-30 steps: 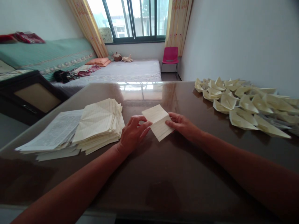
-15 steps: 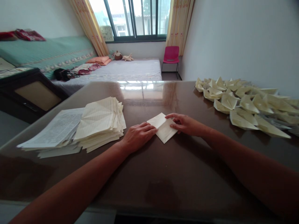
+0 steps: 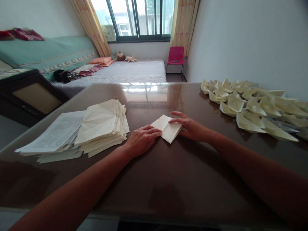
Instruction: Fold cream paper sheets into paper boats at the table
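Note:
A small square of folded cream paper [image 3: 166, 126] lies at the middle of the brown table, its right side raised a little. My left hand [image 3: 143, 139] has its fingers closed on the left corner of the paper, pressing it to the table. At the right edge, my right hand [image 3: 191, 126] has one finger on top of the paper and the thumb at its lower side, while another finger is lifted clear. A stack of creased cream sheets [image 3: 101, 123] rests left of my left hand.
Printed white sheets [image 3: 56, 131] lie beside the stack on the left of the glossy table [image 3: 144, 186]. Several folded paper boats [image 3: 255, 106] are crowded along the right side by the wall. Beyond the table are a bed [image 3: 141, 70] and a pink chair [image 3: 176, 56].
The right part of the folded paper has tilted up from the table. My right hand's fingers have spread and one has lifted off the paper. My left hand stays on its corner.

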Demonstrator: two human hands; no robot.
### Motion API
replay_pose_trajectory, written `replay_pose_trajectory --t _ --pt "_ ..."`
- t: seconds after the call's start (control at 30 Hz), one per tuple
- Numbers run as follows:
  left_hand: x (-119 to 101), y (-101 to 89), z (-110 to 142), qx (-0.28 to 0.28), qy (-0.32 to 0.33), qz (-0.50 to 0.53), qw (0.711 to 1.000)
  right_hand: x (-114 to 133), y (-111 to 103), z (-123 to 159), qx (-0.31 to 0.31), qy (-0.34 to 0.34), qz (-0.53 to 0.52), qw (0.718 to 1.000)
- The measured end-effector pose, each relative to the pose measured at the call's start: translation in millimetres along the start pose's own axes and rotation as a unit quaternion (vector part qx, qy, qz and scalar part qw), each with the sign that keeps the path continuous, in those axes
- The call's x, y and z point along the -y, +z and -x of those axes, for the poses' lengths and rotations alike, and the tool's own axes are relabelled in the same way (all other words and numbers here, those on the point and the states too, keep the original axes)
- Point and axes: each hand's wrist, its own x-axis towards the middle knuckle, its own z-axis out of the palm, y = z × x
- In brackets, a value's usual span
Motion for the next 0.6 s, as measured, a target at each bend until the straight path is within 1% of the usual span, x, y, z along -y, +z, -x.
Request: replay_pose_trajectory --t 0.03,0.1,0.2,0.27,0.33,0.37,0.47,0.6 --pt "-0.2 -0.2 -0.1 0.001 -0.001 0.000 1.000 2.2 2.9 0.2 -0.027 -0.008 0.049 0.998" --pt "-0.7 -0.7 -0.3 0.004 -0.001 0.000 1.000 10.0 6.2 1.1 -0.052 -0.032 0.147 0.987" --pt "-1.1 -0.8 -0.3 0.005 -0.001 0.000 1.000 26.9 6.1 3.7 -0.040 -0.099 0.265 0.958" --pt "-1.1 -0.5 -0.1 0.003 0.001 0.002 1.000 37.1 5.3 5.4 -0.021 -0.149 0.297 0.943" --pt "-1.0 -0.4 0.3 0.001 0.004 0.006 1.000 42.6 5.1 6.2 -0.007 -0.176 0.300 0.937" --pt "-0.9 -0.6 0.7 0.001 0.006 0.009 1.000 43.0 5.1 6.1 -0.001 -0.179 0.295 0.939" --pt "-0.9 -2.0 2.3 0.009 0.014 0.019 1.000 36.5 4.8 4.5 0.020 -0.165 0.253 0.953" --pt "-0.9 -4.0 4.5 0.011 0.024 0.021 0.999 23.7 3.1 1.3 0.047 -0.158 0.148 0.975"
